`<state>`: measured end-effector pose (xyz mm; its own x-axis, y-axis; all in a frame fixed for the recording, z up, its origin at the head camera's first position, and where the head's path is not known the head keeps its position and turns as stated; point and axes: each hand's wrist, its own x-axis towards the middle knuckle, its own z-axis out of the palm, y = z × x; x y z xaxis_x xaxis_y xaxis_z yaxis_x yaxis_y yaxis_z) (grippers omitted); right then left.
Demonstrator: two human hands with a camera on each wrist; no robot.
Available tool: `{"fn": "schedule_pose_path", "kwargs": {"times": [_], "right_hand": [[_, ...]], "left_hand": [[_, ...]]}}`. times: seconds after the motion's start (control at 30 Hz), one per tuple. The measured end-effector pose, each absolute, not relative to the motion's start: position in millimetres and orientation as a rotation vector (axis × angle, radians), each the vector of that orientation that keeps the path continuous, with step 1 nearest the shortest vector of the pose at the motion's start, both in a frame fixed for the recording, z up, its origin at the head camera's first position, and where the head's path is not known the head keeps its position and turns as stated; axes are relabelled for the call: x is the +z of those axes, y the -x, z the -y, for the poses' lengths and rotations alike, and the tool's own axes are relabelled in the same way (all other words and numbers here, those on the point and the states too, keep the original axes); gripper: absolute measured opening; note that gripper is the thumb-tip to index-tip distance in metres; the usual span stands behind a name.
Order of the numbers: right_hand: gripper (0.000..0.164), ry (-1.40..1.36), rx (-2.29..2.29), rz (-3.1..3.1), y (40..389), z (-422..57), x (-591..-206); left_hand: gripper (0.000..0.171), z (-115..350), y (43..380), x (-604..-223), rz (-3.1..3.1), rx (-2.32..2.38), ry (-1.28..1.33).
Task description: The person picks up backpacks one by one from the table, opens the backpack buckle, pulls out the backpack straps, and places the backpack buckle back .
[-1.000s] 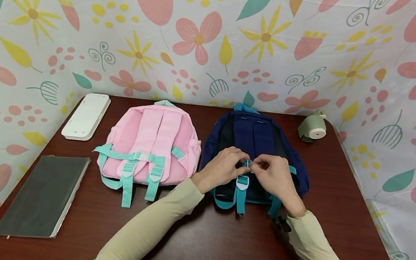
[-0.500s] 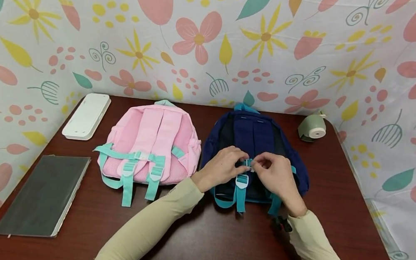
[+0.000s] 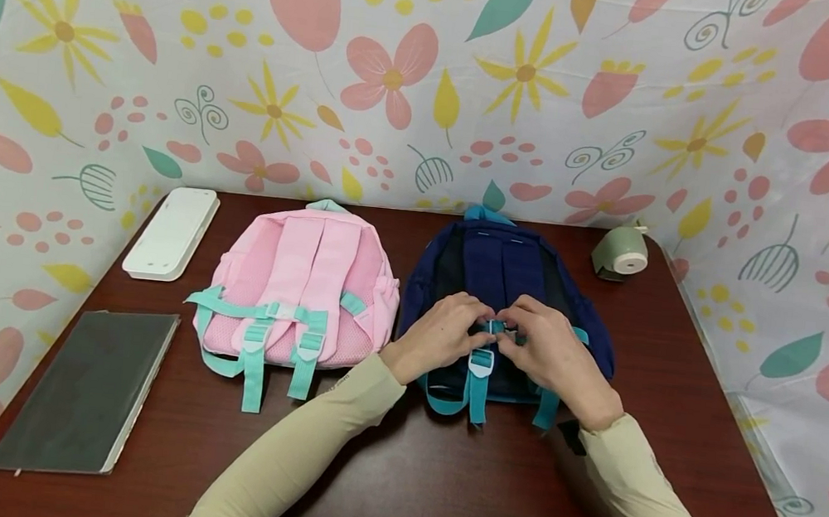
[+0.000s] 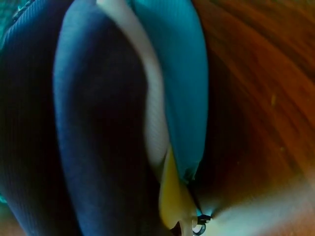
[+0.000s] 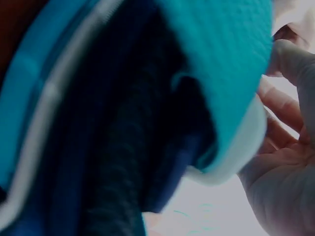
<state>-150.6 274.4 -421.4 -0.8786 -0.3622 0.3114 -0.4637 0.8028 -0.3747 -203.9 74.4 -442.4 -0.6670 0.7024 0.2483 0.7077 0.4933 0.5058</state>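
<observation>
A navy backpack (image 3: 458,271) lies with its shoulder straps facing up. My left hand (image 3: 441,332) pinches the teal cross strap (image 3: 494,327) from the left. From the right, my right hand (image 3: 558,356) pinches the same strap, the two sets of fingertips close together. The clip between them is mostly hidden by the fingers. Just below sits a white strap adjuster (image 3: 481,363) with a teal webbing tail hanging from it. In the right wrist view a teal strap (image 5: 221,64) and a white adjuster (image 5: 246,147) loom close, beside a hand (image 5: 283,182).
To the left is a pink backpack (image 3: 259,235) with mint straps joined across its front. A white flat box (image 3: 171,231) and a dark-covered notebook (image 3: 87,389) lie along the left side. A green pencil sharpener (image 3: 618,249) stands at the back right, near the patterned cloth (image 3: 394,157).
My right hand has turned, its fingers spreading slightly wider along the strap, and its wrist has shifted a little right. My left hand stays in place on the strap.
</observation>
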Motion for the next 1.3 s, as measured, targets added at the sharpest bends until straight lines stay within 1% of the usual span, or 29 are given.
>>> {"fn": "schedule_pose_path", "kwargs": {"times": [0.3,0.5,0.6,0.77,0.87,1.07,1.3], "right_hand": [[0.022,-0.602,0.922,2.57,155.1,-283.1,-437.6],[0.018,-0.504,1.042,2.628,154.0,-285.2,-439.8],[0.016,-0.519,1.021,2.714,153.4,-283.8,-435.4],[0.019,-0.615,0.864,2.818,153.6,-279.9,-426.5],[0.018,-0.656,0.795,2.823,154.0,-279.3,-424.4],[0.011,-0.667,0.821,2.777,153.6,-280.9,-428.1],[0.008,-0.66,0.88,2.706,153.2,-281.1,-437.9]], "left_hand": [[0.028,-74.5,204.3,-444.0,2.69,-0.97,1.282],[0.028,-74.1,204.1,-444.9,2.703,-0.956,1.279],[0.028,-73.7,203.6,-444.3,2.707,-0.92,1.287],[0.028,-73.0,202.9,-443.2,2.701,-0.821,1.306],[0.028,-72.8,203.2,-443.6,2.692,-0.787,1.313],[0.031,-72.3,205.2,-444.4,2.705,-0.839,1.295],[0.031,-71.8,206.0,-443.7,2.703,-0.907,1.285]]}}
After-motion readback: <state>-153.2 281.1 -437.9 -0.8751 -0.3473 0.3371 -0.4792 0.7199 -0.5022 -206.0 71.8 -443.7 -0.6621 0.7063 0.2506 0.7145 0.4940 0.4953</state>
